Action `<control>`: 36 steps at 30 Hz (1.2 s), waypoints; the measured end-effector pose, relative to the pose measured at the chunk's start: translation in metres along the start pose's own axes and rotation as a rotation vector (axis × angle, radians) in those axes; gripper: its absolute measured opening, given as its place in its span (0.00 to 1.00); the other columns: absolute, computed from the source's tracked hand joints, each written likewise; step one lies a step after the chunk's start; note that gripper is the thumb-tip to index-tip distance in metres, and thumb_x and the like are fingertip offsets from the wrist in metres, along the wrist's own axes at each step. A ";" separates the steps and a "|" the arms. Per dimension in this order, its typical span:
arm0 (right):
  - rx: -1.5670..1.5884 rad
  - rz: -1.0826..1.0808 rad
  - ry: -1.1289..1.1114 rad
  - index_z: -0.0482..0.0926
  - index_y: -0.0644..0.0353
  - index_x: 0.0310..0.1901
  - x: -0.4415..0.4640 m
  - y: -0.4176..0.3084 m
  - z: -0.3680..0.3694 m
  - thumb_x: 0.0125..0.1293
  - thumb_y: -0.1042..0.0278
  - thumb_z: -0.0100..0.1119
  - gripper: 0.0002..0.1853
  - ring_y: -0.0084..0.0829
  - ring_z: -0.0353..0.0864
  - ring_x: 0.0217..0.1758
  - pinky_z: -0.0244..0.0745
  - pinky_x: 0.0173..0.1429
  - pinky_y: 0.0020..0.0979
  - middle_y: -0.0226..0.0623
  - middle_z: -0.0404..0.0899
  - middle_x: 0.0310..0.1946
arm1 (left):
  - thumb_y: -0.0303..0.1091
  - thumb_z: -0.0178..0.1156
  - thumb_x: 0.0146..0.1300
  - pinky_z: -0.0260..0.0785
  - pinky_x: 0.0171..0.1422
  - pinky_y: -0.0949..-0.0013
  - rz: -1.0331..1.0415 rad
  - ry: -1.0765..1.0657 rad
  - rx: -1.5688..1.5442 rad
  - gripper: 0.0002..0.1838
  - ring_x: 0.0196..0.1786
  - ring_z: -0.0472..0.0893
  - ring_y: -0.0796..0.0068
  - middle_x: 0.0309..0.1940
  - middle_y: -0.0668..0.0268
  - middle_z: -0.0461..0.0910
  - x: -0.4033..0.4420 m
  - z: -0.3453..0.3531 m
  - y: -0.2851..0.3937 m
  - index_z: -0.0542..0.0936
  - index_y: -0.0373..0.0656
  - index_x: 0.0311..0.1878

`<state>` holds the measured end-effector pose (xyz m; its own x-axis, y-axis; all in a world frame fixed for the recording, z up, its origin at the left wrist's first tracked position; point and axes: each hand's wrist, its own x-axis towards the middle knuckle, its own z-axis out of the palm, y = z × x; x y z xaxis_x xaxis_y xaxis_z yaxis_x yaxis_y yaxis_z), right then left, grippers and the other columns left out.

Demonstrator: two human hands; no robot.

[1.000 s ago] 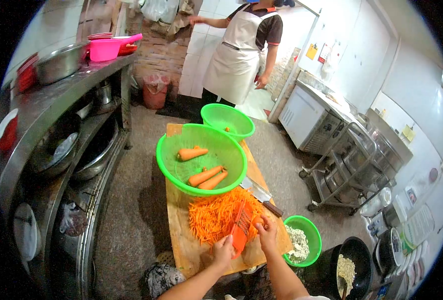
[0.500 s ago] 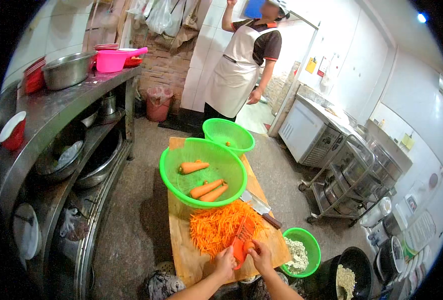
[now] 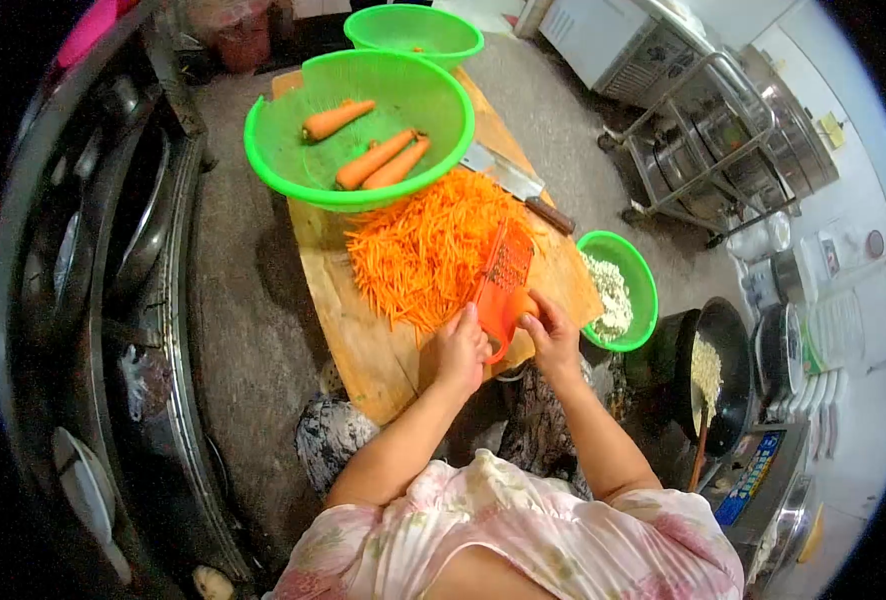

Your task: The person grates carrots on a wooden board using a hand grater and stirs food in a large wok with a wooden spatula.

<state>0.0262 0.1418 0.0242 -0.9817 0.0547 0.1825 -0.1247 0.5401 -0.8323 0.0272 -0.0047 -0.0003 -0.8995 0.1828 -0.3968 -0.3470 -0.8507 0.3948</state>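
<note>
My left hand is closed around the handle end of an orange-red grater, which leans over the wooden board. A short piece of carrot sits in my right hand, its fingers wrapped round it at the lower part of the grater. Under and beyond the grater spreads a heap of shredded carrot. Behind the heap stands a green plastic basket holding 3 whole carrots. To the heap's right lies a cleaver with a dark handle.
A second green basket stands at the far end. On the right are a green basket of pale chopped food and a black wok. Metal shelving lines the left; a wheeled rack stands at the back right.
The view has tipped downward, so the co-worker in the apron is out of sight and my lap shows. Both hands still hold the grater and the carrot piece.
</note>
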 end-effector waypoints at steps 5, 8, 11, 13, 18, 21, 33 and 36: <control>-0.253 -0.104 0.101 0.74 0.64 0.49 0.046 0.023 0.023 0.56 0.73 0.57 0.17 0.33 0.76 0.41 0.70 0.46 0.29 0.43 0.76 0.38 | 0.43 0.46 0.66 0.46 0.15 0.79 -0.028 0.083 0.061 0.14 0.12 0.51 0.85 0.12 0.78 0.52 -0.002 0.005 0.003 0.63 0.49 0.26; -0.237 -0.020 0.145 0.74 0.64 0.48 0.100 0.051 0.029 0.56 0.71 0.57 0.17 0.35 0.76 0.39 0.69 0.46 0.29 0.45 0.77 0.35 | 0.42 0.46 0.66 0.46 0.16 0.79 -0.022 0.088 0.044 0.14 0.12 0.51 0.86 0.12 0.78 0.51 0.000 0.006 0.005 0.63 0.49 0.26; -0.180 0.075 0.137 0.75 0.64 0.47 0.101 0.029 0.024 0.55 0.72 0.57 0.17 0.36 0.76 0.38 0.69 0.46 0.29 0.43 0.78 0.34 | 0.41 0.47 0.66 0.46 0.17 0.79 -0.038 0.106 0.037 0.14 0.13 0.51 0.86 0.13 0.78 0.50 -0.003 0.008 0.004 0.64 0.49 0.25; -0.244 -0.053 0.108 0.75 0.63 0.47 0.065 0.020 0.013 0.55 0.72 0.57 0.16 0.36 0.76 0.39 0.69 0.46 0.30 0.43 0.77 0.35 | 0.41 0.47 0.66 0.46 0.17 0.78 -0.057 0.081 0.025 0.14 0.13 0.51 0.85 0.12 0.78 0.50 -0.001 0.005 0.001 0.64 0.49 0.25; -0.311 -0.025 -0.007 0.74 0.62 0.47 0.012 -0.008 -0.006 0.55 0.71 0.57 0.16 0.38 0.75 0.40 0.69 0.45 0.33 0.43 0.76 0.36 | 0.42 0.48 0.66 0.45 0.15 0.79 -0.140 0.070 0.012 0.13 0.12 0.51 0.85 0.11 0.77 0.51 -0.003 0.010 -0.007 0.63 0.50 0.27; -0.383 0.011 0.114 0.75 0.62 0.46 0.061 0.053 0.010 0.54 0.69 0.57 0.16 0.43 0.76 0.41 0.69 0.46 0.38 0.46 0.77 0.36 | 0.42 0.48 0.66 0.45 0.15 0.78 -0.149 0.099 -0.001 0.13 0.12 0.51 0.85 0.11 0.77 0.51 -0.001 0.004 -0.014 0.62 0.50 0.26; -0.265 0.062 0.057 0.77 0.61 0.45 0.028 0.026 0.008 0.53 0.67 0.60 0.17 0.41 0.77 0.39 0.70 0.45 0.37 0.47 0.78 0.35 | 0.44 0.47 0.66 0.45 0.15 0.78 -0.141 0.116 0.004 0.15 0.11 0.50 0.85 0.11 0.77 0.50 -0.003 0.008 -0.011 0.60 0.51 0.25; -0.534 0.035 0.116 0.77 0.61 0.44 0.086 0.054 0.012 0.51 0.67 0.61 0.17 0.43 0.76 0.38 0.70 0.44 0.36 0.46 0.78 0.34 | 0.44 0.47 0.66 0.45 0.15 0.78 -0.115 0.112 0.013 0.14 0.12 0.50 0.85 0.11 0.77 0.51 0.000 0.008 -0.012 0.61 0.50 0.26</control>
<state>-0.0667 0.1654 -0.0109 -0.9579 0.1559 0.2411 0.0276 0.8858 -0.4632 0.0290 0.0093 0.0019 -0.8189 0.2220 -0.5293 -0.4502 -0.8205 0.3523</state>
